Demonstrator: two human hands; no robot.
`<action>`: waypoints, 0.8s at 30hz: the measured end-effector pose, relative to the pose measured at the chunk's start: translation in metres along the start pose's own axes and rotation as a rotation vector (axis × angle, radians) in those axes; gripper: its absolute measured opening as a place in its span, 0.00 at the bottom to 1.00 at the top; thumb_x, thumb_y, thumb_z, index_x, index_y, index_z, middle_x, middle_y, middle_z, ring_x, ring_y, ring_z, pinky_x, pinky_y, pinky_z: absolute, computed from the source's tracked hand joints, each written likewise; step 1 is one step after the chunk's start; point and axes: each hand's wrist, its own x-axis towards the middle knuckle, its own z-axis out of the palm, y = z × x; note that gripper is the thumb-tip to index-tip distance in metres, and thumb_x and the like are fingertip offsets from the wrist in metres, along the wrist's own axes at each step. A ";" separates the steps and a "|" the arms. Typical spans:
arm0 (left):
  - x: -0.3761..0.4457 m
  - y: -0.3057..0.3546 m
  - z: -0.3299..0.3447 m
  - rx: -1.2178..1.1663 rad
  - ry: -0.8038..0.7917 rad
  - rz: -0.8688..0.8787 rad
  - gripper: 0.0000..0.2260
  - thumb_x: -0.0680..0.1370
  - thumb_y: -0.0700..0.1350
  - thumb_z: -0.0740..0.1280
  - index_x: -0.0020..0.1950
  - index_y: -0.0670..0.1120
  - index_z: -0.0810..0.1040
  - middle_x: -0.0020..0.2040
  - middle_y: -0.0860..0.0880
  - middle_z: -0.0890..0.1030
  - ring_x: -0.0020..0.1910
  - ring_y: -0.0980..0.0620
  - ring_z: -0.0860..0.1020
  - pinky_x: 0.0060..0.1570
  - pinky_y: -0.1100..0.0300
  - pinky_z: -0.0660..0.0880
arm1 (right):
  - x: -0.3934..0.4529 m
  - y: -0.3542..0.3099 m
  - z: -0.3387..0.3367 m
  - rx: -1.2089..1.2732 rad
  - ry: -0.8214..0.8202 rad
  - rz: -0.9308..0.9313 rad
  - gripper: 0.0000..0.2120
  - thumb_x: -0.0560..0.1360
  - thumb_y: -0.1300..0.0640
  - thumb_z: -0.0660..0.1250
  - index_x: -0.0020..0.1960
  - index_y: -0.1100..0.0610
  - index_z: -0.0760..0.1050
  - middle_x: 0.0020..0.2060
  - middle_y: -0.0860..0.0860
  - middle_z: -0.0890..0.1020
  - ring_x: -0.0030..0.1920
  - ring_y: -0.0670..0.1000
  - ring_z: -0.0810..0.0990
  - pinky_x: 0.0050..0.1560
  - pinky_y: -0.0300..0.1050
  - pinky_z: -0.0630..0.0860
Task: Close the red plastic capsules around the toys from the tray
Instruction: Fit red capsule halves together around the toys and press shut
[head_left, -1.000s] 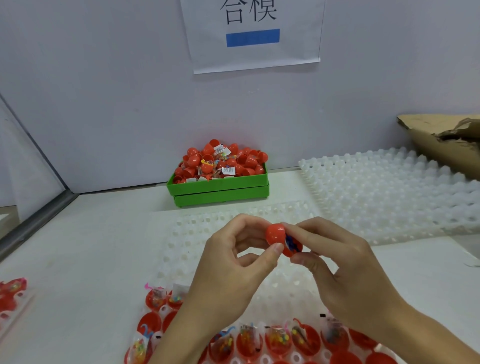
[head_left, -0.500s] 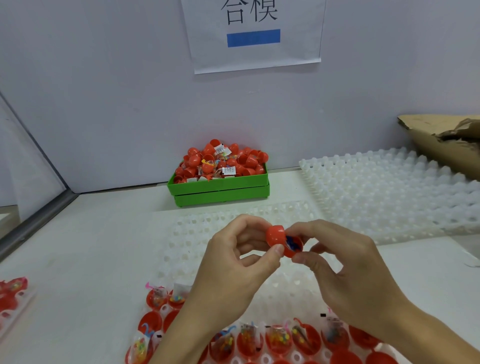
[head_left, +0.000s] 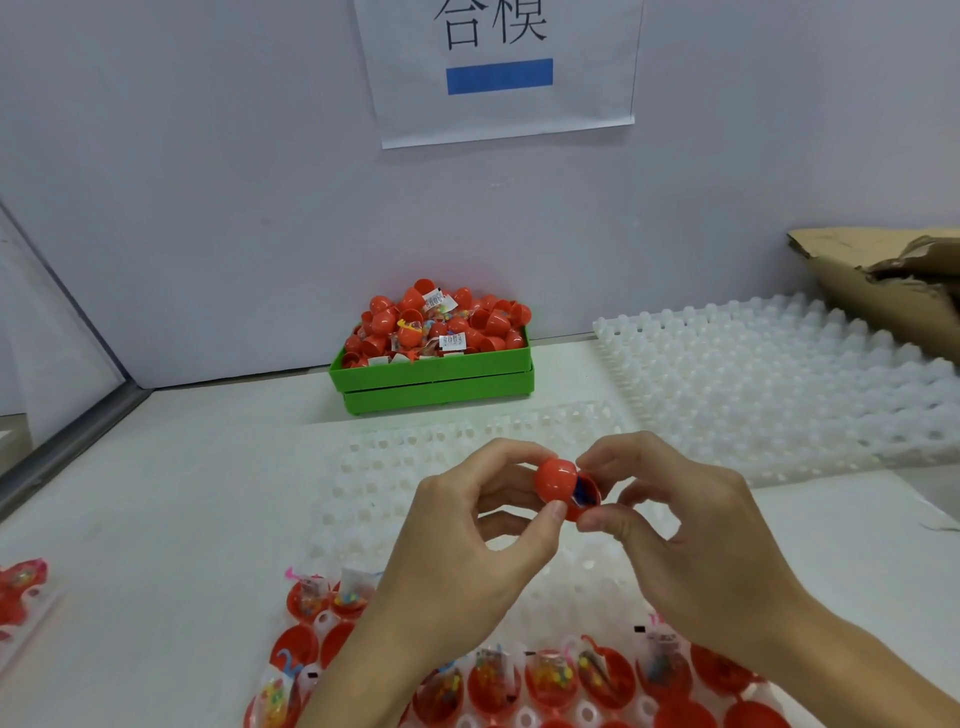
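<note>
While the left hand (head_left: 467, 540) pinches the rounded half of a red capsule (head_left: 563, 486) between thumb and curled fingers, the right hand (head_left: 691, 535) pinches the other half from the right, and the two halves stand slightly apart with a blue toy (head_left: 583, 492) showing in the gap. The capsule is held above the white tray (head_left: 395, 467), whose near rows hold open red capsule halves (head_left: 545, 680) with bagged toys. At the far wall, a green bin (head_left: 434, 376) is heaped with red capsules.
</note>
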 end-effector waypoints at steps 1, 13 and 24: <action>0.000 0.000 0.000 0.013 -0.003 0.012 0.10 0.73 0.44 0.72 0.52 0.56 0.79 0.46 0.55 0.85 0.48 0.53 0.84 0.46 0.65 0.79 | 0.000 0.000 -0.001 -0.005 -0.006 0.000 0.14 0.71 0.61 0.72 0.52 0.47 0.75 0.43 0.38 0.82 0.44 0.41 0.82 0.42 0.34 0.78; -0.001 -0.002 0.012 0.106 0.151 0.062 0.09 0.71 0.40 0.70 0.46 0.53 0.76 0.38 0.56 0.85 0.38 0.56 0.85 0.41 0.68 0.79 | -0.003 0.002 0.002 -0.095 -0.035 -0.093 0.11 0.72 0.61 0.72 0.54 0.54 0.81 0.44 0.44 0.83 0.45 0.41 0.81 0.43 0.34 0.78; -0.002 0.003 0.002 0.063 0.000 0.002 0.09 0.74 0.44 0.73 0.49 0.55 0.77 0.43 0.54 0.86 0.43 0.54 0.84 0.44 0.66 0.78 | 0.002 0.001 -0.004 0.069 0.007 0.039 0.14 0.70 0.58 0.74 0.54 0.48 0.77 0.40 0.42 0.82 0.43 0.48 0.82 0.41 0.43 0.79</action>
